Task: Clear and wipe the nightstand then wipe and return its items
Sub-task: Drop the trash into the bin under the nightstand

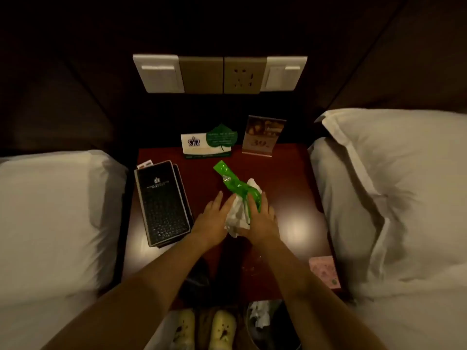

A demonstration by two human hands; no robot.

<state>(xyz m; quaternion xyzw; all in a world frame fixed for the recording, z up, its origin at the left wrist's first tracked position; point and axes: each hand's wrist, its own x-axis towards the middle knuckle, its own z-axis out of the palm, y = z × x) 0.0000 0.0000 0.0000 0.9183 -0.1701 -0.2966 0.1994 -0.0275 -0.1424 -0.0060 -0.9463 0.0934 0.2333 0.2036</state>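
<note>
Judging the nightstand [290, 178]: hard, glossy red-brown top, should wipe easily. Black menu folder [161, 205] along the left edge looks stiff and heaviest; lift by a long edge. Mid-top, crumpled tissue [235, 218] and green wrapper [227, 175]: near weightless, crackly, best scooped together. Right hand [261, 218] curls round both; left hand [212, 218], fingers straight, presses the tissue.

Head view, looking steeply down, close over nightstand [290, 188]

Bare nightstand [290, 188] right; folder [161, 203] blocks left, cards [262, 136] behind.
</note>
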